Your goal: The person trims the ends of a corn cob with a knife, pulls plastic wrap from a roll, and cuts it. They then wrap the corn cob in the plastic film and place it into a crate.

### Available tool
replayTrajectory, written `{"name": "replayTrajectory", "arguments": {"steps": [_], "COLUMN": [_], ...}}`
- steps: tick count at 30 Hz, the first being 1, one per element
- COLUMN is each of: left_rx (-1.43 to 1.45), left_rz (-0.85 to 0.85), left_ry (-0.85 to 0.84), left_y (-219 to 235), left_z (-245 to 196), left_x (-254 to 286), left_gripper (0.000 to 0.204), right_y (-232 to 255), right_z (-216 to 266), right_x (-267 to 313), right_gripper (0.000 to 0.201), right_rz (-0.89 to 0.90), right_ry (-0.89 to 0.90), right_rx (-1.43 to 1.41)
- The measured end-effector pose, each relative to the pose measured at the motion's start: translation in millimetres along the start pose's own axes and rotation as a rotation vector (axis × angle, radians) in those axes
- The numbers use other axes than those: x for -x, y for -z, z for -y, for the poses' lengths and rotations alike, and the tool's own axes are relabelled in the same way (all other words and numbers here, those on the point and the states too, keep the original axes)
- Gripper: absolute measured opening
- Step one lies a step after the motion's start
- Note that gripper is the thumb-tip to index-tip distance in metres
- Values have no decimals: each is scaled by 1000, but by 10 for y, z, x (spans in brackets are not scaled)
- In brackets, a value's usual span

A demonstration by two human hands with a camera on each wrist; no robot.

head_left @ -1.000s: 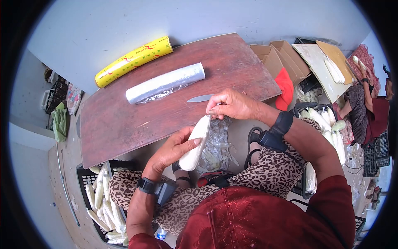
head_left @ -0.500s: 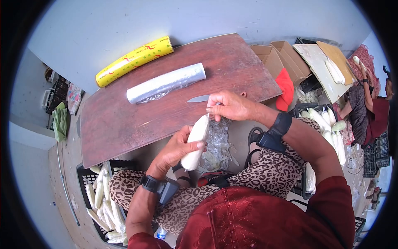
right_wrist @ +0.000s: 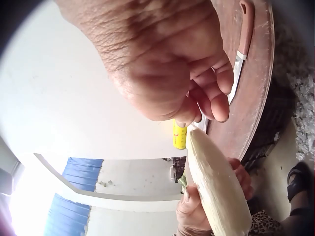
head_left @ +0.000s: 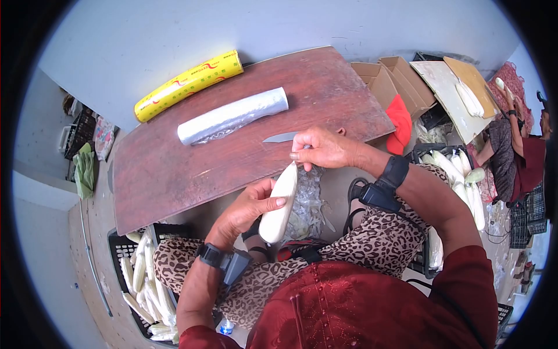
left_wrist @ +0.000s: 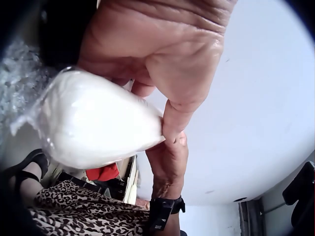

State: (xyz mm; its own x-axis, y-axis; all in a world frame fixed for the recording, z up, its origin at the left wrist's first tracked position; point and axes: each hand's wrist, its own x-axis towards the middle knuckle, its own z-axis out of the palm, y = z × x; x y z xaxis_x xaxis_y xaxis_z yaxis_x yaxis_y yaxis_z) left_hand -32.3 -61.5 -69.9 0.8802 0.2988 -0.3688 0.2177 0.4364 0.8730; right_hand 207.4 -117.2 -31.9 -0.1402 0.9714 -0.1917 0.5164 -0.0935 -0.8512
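A pale, tapered vegetable (head_left: 279, 205), like a peeled corn ear, is held by the left hand (head_left: 247, 210) around its middle, tip upward. Clear film wraps its thick end in the left wrist view (left_wrist: 93, 120). The right hand (head_left: 328, 149) is at the narrow tip, thumb and forefinger pinching there; the right wrist view shows the fingertips of that hand (right_wrist: 167, 69) right at the tip of the vegetable (right_wrist: 216, 182). Behind the right hand a knife (head_left: 280, 138) lies on the red-brown table (head_left: 157, 174).
On the table lie a clear film roll (head_left: 232, 116) and a yellow roll (head_left: 189, 85). Crates with wrapped vegetables (head_left: 139, 273) and bare-looking ones (head_left: 459, 174) stand at both sides. A red cloth (head_left: 399, 125) hangs by cardboard boxes (head_left: 401, 81). Another person (head_left: 517, 154) sits at right.
The vegetable and left hand have shifted slightly right, and the vegetable's angle has changed a little. The right hand stays at the tip with small finger movement.
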Motion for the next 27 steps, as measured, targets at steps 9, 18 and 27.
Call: {"name": "replayTrajectory", "arguments": {"steps": [9,18,27], "left_rx": [189,109,184], "left_rz": [39,112,6], "left_ry": [-67,-50,-114], "left_y": [85,42,-6], "left_z": [146,103,102], "left_x": [-89,-84,-181], "left_gripper": [27,48,37], "right_y": [-33,-75,-41], "right_z": [4,84,106], "right_x": [-3,34,-19], "right_gripper": [19,17,20], "right_rz": [71,107,37], "right_ry": [-44,53,195], "right_rx": [-272,-281,-85]}}
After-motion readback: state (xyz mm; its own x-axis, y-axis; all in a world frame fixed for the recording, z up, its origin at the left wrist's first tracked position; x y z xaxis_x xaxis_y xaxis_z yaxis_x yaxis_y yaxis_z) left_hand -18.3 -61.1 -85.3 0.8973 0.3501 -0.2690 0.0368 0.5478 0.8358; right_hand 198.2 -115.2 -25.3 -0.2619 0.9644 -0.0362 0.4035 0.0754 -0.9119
